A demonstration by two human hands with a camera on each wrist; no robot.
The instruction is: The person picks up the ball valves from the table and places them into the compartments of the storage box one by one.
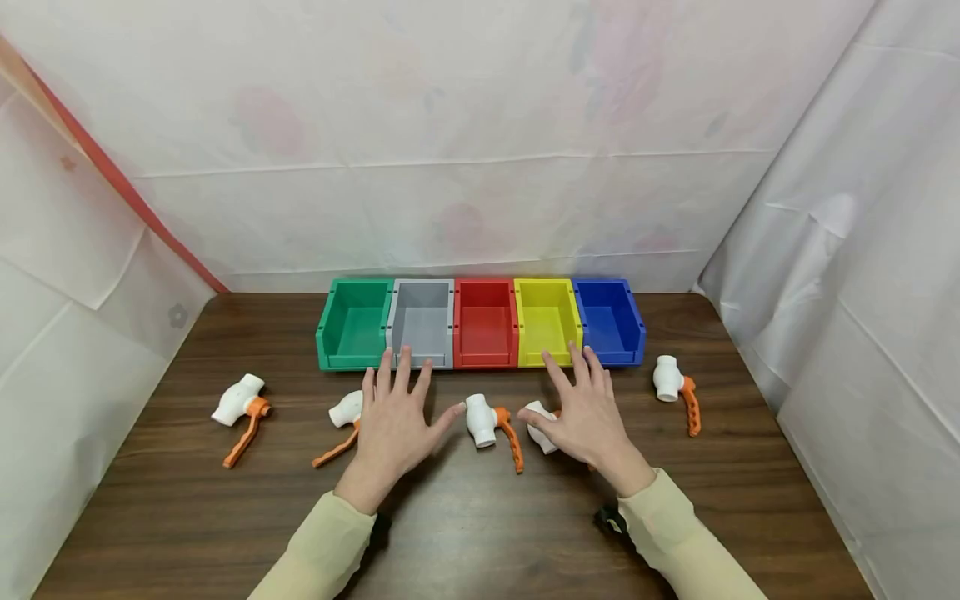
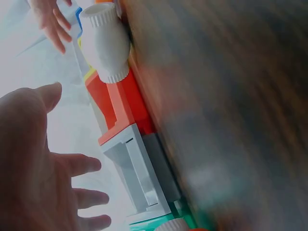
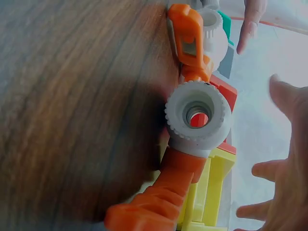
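My left hand (image 1: pixel 397 429) hovers with fingers spread and holds nothing. It partly covers a white ball valve (image 1: pixel 346 409) with an orange handle. My right hand (image 1: pixel 588 417), also spread and without anything in it, overlaps another ball valve (image 1: pixel 540 427) in the head view; the right wrist view shows that valve's open white end (image 3: pixel 219 113) and ribbed orange handle (image 3: pixel 154 202). Between the hands lies a third ball valve (image 1: pixel 482 421), its handle angled toward the front right. Further ball valves lie at the far left (image 1: pixel 238 400) and far right (image 1: pixel 667 379).
Behind the valves, a row of joined bins stands along the back: green (image 1: pixel 325 342), grey (image 1: pixel 420 360), red (image 1: pixel 486 358), yellow (image 1: pixel 528 358) and blue (image 1: pixel 618 357). White cloth (image 1: pixel 465 125) hangs behind and at both sides of the dark wood table (image 1: pixel 480 542).
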